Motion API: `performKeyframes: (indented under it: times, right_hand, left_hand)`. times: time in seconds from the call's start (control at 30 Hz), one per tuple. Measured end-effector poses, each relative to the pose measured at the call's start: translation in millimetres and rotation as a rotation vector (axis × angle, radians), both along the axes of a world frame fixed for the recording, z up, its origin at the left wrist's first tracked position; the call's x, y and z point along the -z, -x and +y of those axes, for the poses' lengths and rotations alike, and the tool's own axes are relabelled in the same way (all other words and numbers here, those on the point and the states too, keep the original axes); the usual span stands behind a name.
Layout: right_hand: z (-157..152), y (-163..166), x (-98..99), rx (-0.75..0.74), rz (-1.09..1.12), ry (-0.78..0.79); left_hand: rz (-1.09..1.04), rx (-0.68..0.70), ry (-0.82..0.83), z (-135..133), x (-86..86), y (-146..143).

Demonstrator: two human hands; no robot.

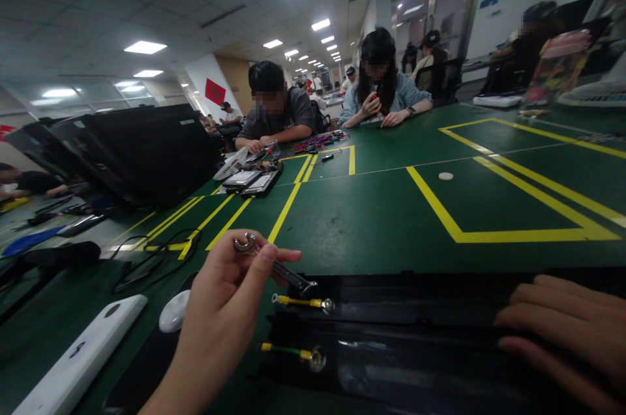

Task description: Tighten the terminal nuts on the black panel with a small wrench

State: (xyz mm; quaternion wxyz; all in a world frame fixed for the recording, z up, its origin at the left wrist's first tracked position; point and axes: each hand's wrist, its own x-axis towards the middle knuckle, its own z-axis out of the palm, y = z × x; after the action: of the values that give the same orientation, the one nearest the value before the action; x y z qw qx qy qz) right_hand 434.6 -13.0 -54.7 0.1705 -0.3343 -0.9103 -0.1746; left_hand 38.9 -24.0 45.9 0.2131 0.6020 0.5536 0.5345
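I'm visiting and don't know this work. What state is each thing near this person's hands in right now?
Left hand, closed in a grip
Combination wrench, held up over the panel
Black panel, lying flat
Right hand, open, fingers resting on the panel
Yellow-sleeved lead, lying on the panel
Green-and-yellow lead, lying on the panel
White computer mouse, untouched
Black cable, loosely looped
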Motion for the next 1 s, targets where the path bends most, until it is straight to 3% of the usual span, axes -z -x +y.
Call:
performKeyframes:
  times: [0.23, 0.43, 1.0]
  right_hand:
    - [6, -1, 3.4, 0.026, 0.001, 0.015]
    - [3, -3, 2.8, 0.007, 0.009, 0.004]
    - [1, -2, -1.0, 0.017, 0.068, 0.037]
  left_hand:
    - [-0.14, 0.148, 0.124, 4, 8.6, 0]
    - [-0.059, 0.263, 0.208, 7, 9.0, 1]
    - [0.166, 0.259, 0.229, 0, 18.5, 2]
